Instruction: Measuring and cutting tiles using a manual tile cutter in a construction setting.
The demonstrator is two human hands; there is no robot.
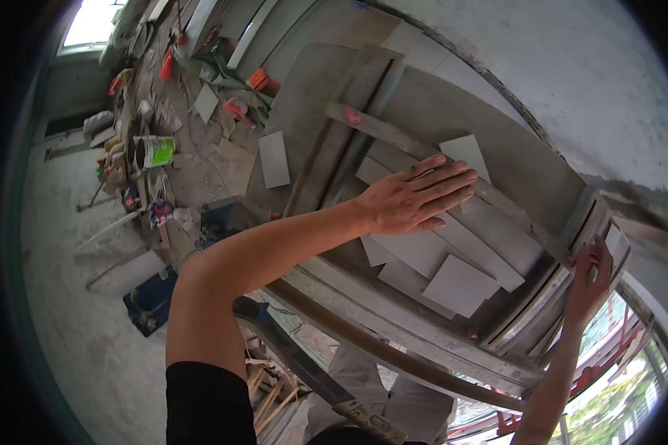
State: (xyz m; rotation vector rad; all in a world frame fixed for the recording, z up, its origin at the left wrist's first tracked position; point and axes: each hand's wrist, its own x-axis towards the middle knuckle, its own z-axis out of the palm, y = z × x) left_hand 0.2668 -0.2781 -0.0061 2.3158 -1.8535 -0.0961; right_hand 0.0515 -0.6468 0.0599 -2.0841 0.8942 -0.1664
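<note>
My left hand (419, 194) is open and palm down, its fingers stretched out over a long flat bar (393, 133) and some pale tiles. Whether the palm presses on them I cannot tell. The bar lies slantwise across two raised side rails. At its right end, my right hand (589, 280) has its fingers bent over the right side rail (534, 300). Several loose pale tile pieces (462, 285) lie between the rails, some overlapping. Another tile (467, 157) shows beyond the bar. The left rail (341, 141) runs away from me, dark and worn.
A curved metal tube (304, 363) and a pale ledge (349, 297) run along the near side. To the left, the littered floor holds a white-and-green bucket (154, 151), a blue case (150, 300) and a lone tile (274, 160). A bare wall (594, 81) rises at the far right.
</note>
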